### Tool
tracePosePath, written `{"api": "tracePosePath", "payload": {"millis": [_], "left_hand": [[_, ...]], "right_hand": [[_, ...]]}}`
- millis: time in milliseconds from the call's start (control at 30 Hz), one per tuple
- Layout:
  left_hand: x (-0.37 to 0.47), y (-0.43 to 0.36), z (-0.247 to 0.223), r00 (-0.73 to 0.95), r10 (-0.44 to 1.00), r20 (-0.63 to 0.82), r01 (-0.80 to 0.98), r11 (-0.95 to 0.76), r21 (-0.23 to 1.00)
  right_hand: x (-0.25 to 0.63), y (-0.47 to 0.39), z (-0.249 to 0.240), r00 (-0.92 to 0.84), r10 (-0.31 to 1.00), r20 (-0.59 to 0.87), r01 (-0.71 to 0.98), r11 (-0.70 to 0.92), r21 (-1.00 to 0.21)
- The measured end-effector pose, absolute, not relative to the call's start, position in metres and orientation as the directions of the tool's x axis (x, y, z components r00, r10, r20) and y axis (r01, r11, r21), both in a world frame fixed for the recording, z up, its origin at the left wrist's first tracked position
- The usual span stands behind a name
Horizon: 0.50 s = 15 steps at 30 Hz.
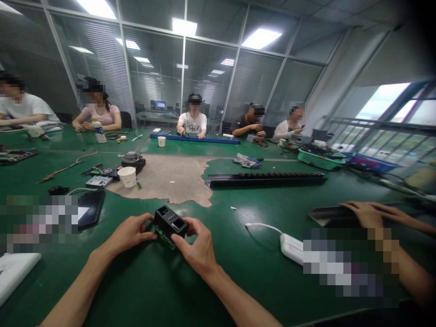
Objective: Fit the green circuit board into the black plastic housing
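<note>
Between my two hands is a small black plastic socket module (170,220) with rectangular openings on its top and a green circuit board (165,237) along its lower side. My left hand (135,232) grips the left end, thumb and fingers pinched at the corner by the board. On the right end, my right hand (198,243) has its thumb on the near side and its fingers behind. The module is tilted, held just over the green table (143,277); whether it touches the surface I cannot tell.
Ahead lies a torn brown sheet (173,177) with a paper cup (128,177) and electronic parts at its left. A long black strip (265,180) is behind to the right. At right are a white power bank (292,249) and another person's hands (366,212). Several people sit across.
</note>
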State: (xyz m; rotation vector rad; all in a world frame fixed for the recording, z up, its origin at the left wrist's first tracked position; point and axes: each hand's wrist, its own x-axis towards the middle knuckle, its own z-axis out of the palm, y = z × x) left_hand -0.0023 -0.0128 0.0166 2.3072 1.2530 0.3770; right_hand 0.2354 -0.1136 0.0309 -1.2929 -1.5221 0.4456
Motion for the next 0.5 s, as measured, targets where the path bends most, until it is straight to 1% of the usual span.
{"api": "tracePosePath", "payload": {"millis": [367, 500], "left_hand": [[-0.002, -0.011, 0.015, 0.535, 0.845, 0.000, 0.720, -0.456, 0.522], [0.000, -0.013, 0.018, 0.530, 0.848, 0.000, 0.723, -0.451, 0.522]], "right_hand": [[0.227, -0.119, 0.028, 0.056, 0.838, 0.542, 0.569, 0.419, -0.707], [0.226, -0.118, 0.021, 0.020, 0.843, 0.537, 0.591, 0.424, -0.687]]}}
